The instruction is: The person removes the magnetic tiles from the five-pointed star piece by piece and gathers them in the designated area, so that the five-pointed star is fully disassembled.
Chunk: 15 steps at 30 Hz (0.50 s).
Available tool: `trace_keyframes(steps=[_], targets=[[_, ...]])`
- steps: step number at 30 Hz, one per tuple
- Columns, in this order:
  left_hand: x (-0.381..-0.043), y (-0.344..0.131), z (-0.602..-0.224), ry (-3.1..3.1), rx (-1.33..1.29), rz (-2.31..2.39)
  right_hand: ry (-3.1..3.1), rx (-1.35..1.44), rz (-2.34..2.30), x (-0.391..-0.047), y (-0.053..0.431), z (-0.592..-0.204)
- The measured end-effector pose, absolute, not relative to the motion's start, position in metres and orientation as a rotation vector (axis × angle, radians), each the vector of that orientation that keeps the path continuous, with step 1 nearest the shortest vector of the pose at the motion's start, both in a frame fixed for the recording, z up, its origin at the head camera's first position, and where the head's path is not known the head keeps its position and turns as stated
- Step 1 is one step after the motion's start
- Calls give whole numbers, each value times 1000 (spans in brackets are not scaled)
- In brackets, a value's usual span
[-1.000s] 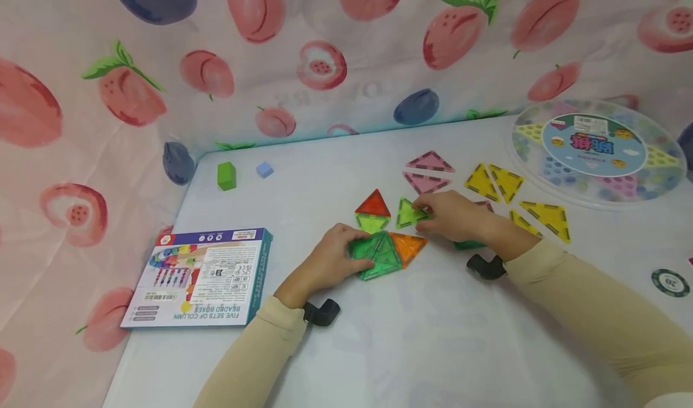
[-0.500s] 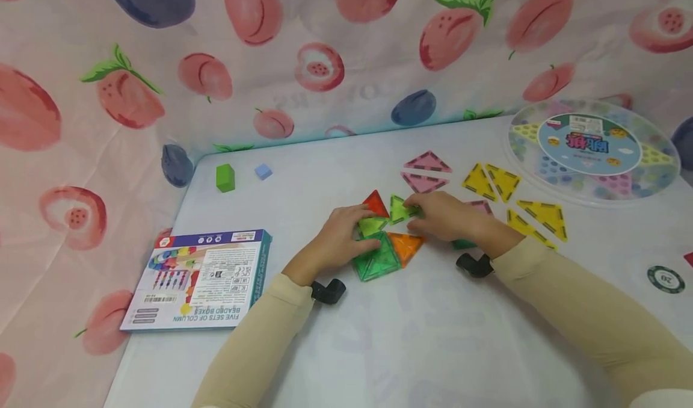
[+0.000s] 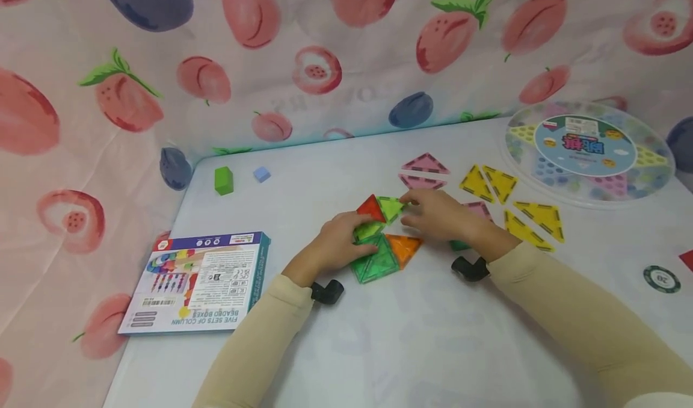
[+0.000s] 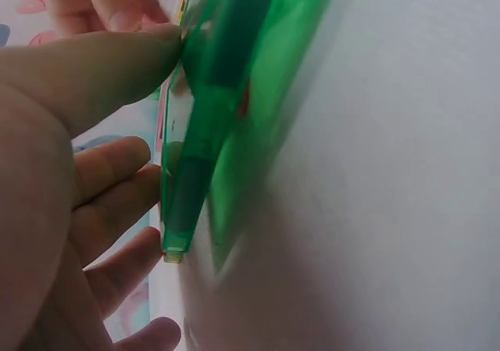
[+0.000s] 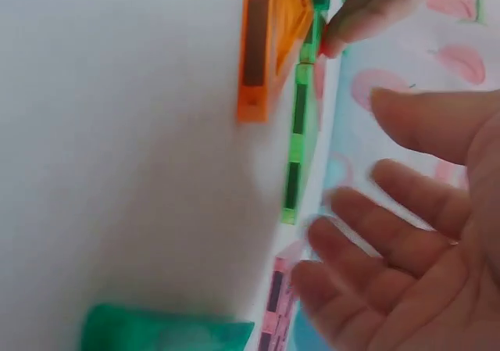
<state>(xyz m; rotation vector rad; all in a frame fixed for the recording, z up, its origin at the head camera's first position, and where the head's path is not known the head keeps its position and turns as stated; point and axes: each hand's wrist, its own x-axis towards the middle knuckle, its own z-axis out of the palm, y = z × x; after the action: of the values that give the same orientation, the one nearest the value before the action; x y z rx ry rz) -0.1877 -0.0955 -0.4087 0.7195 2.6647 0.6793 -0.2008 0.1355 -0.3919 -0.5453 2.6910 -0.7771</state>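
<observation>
My left hand (image 3: 337,244) rests on a cluster of translucent magnetic tiles, its thumb touching the edge of the green tiles (image 3: 381,266); in the left wrist view its fingers are spread loosely beside the green edge (image 4: 191,155). An orange triangle (image 3: 405,248) adjoins the green ones. Above them lie a red triangle (image 3: 371,208) and a lime triangle (image 3: 369,231), partly covered by the left fingers. My right hand (image 3: 441,215) is at a second lime triangle (image 3: 388,208) beside the red one. Its fingers are relaxed, apart from the lime tile (image 5: 295,144) in the right wrist view.
Pink triangles (image 3: 426,163) and yellow triangles (image 3: 538,217) lie beyond and right of the right hand. A green tile (image 3: 460,246) is partly under that hand. A boxed bead set (image 3: 195,281) lies left, small blocks (image 3: 224,180) behind it, a round game case (image 3: 585,149) at back right.
The right hand has brought the second lime triangle left against the red one. The left hand has shifted up from the green tiles toward the red and lime triangles.
</observation>
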Motion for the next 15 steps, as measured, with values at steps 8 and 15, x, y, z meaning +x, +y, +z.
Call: trace_keyframes(steps=[8, 15], targets=[[-178, -102, -407, 2707, 698, 605, 2639, -544, -762, -173, 144, -387], [-168, -110, -407, 2773, 611, 566, 2598, -605, -791, -160, 143, -391]])
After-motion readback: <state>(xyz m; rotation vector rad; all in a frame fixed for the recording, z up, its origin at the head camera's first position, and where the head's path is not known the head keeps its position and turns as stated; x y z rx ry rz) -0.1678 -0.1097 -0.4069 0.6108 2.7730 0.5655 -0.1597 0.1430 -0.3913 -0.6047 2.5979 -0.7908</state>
